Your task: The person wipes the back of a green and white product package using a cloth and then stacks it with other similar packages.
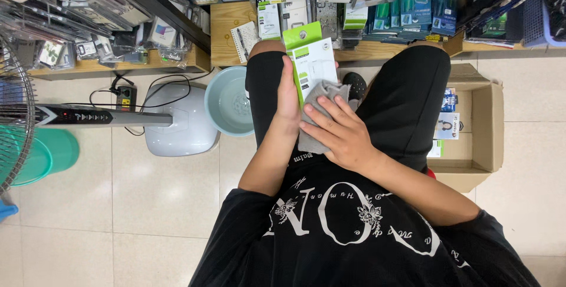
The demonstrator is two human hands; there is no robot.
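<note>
I sit with my knees apart in black shorts and a black printed shirt. My left hand (pixel 288 99) grips the left edge of a flat green and white package (pixel 311 57), held upright over my lap. My right hand (pixel 339 134) presses a grey cloth (pixel 321 101) against the lower part of the package's face. The cloth hangs down below the package and hides its lower end.
A pale green basin (pixel 229 103) sits on the tiled floor left of my knee, beside a standing fan's white base (pixel 177 119) and a power strip (pixel 126 96). An open cardboard box (pixel 486 123) with packaged goods stands at right. Wooden shelves (pixel 227 27) crowded with packaged accessories fill the top.
</note>
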